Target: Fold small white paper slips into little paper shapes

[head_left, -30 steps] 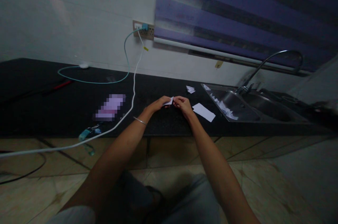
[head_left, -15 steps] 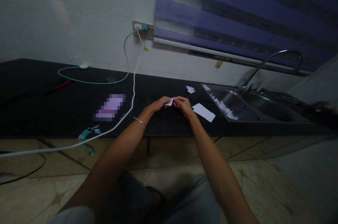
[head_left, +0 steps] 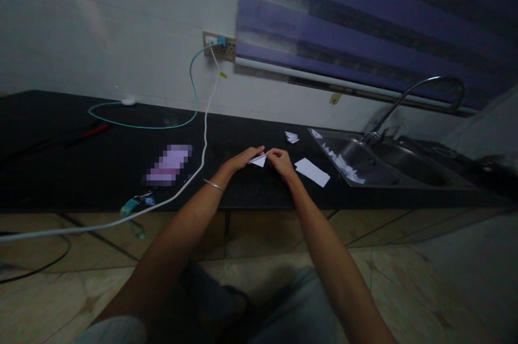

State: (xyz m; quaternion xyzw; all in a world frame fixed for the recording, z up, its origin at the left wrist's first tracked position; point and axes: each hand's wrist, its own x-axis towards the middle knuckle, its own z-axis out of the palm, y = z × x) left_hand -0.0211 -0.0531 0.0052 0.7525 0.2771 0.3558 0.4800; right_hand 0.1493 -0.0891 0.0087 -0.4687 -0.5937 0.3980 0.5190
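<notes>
A small folded piece of white paper (head_left: pixel 259 161) is held between my hands, low over the black counter. My left hand (head_left: pixel 244 159) grips its left side, the thumb along the upper edge. The fingers of my right hand (head_left: pixel 280 161) pinch its right corner. The paper shows a triangular face toward me. Just right of my right hand lies a stack of white paper slips (head_left: pixel 313 172). Farther back is a small pile of folded paper pieces (head_left: pixel 291 137).
More folded papers (head_left: pixel 340 163) line the left rim of the steel sink (head_left: pixel 388 182), under a curved faucet (head_left: pixel 421 85). A white cable (head_left: pixel 205 133) crosses the counter (head_left: pixel 238 130) left of my hands. A blurred-out pinkish item (head_left: pixel 169 164) and keys with a teal strap (head_left: pixel 130 207) lie beyond it.
The paper has turned in my hands and now shows a larger triangular face pointing downward. My left thumb has shifted up along its edge. The other things stay where they were.
</notes>
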